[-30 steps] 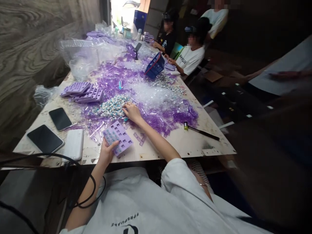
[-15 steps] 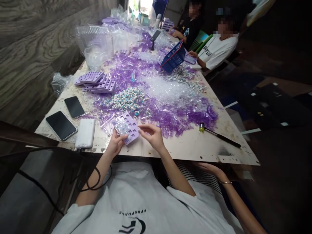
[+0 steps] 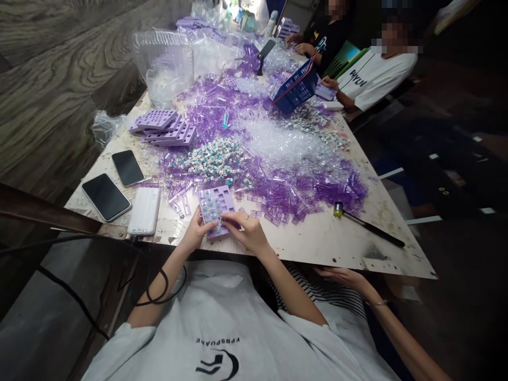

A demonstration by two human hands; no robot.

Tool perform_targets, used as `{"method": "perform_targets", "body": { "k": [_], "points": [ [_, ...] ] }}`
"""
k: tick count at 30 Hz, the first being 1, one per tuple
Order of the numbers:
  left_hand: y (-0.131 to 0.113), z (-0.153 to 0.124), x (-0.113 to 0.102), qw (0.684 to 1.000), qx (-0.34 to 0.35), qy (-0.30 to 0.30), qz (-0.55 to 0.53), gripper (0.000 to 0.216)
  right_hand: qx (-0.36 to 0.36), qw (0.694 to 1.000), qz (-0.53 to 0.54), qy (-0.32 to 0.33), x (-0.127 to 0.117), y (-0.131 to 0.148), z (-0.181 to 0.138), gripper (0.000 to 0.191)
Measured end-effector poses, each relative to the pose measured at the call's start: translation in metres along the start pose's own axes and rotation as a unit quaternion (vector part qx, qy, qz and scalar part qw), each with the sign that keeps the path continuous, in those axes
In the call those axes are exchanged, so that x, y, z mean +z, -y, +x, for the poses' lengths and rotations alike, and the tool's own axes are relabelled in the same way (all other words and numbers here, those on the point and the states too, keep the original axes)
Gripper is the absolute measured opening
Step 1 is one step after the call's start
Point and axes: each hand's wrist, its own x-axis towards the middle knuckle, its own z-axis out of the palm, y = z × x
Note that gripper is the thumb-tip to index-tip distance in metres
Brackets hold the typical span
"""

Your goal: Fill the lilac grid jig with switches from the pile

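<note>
While both hands are on it, the tray point(image 3: 214, 203) sits at the near edge of the table point(image 3: 317, 243), just this side of the purple strips point(image 3: 301, 185).

Left hand point(image 3: 197, 233): fingers curled round the tray's near-left corner, thumb on top, firm hold.

Right hand point(image 3: 246, 235): fingertips bunched and pressed down on the near-right cells, ring visible. Can't tell whether a piece is pinched under them.

Progress, my read: several cells on the tray's far and left side hold small clear/teal pieces, while the right column and near rows look empty. So partly filled, with more than half open. The loose pile of pieces point(image 3: 212, 159) just beyond the tray is large.

Around it:
- stack of trays point(image 3: 164, 127) far left; fill state not readable
- two phones point(image 3: 106, 197) and a power bank point(image 3: 143, 210) left of the tray
- mallet point(image 3: 369, 225) well to the right, untouched
- blue basket point(image 3: 296, 92) far end, by other people's hands
- a neighbour's hand point(image 3: 343, 276) below the table edge to my right, not on the tray
</note>
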Motion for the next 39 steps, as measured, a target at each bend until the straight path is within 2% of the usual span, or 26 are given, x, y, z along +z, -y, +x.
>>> {"method": "perform_targets", "body": {
  "k": [4, 10, 14, 26, 29, 35, 39],
  "points": [
    [0.000, 0.000, 0.000, 1.000, 0.001, -0.007, 0.004, 0.067, -0.044, 0.998, -0.041, 0.005, -0.001, 0.001, 0.000, 0.018],
    [0.000, -0.001, 0.002, 1.000, 0.011, -0.009, 0.024, 0.067, -0.051, 0.997, -0.057, -0.011, -0.002, 0.000, -0.001, 0.016],
    [0.001, -0.002, 0.002, 0.998, 0.029, -0.018, 0.044, 0.066, -0.066, 0.995, -0.068, 0.002, 0.000, -0.001, -0.002, 0.018],
    [0.003, 0.000, -0.002, 0.998, 0.019, -0.007, 0.052, 0.064, -0.079, 0.992, -0.086, 0.038, -0.001, -0.003, 0.004, 0.025],
    [0.001, 0.000, -0.001, 0.998, 0.014, -0.011, 0.058, 0.065, -0.113, 0.984, -0.129, 0.052, -0.004, 0.000, 0.006, 0.027],
    [-0.002, 0.000, 0.001, 0.998, -0.003, -0.028, 0.056, 0.065, -0.151, 0.952, -0.237, 0.126, -0.007, 0.004, 0.013, 0.031],
    [0.000, 0.001, -0.002, 0.997, 0.004, -0.034, 0.065, 0.063, -0.171, 0.928, -0.298, 0.140, -0.007, 0.009, 0.019, 0.029]
  ]
}}
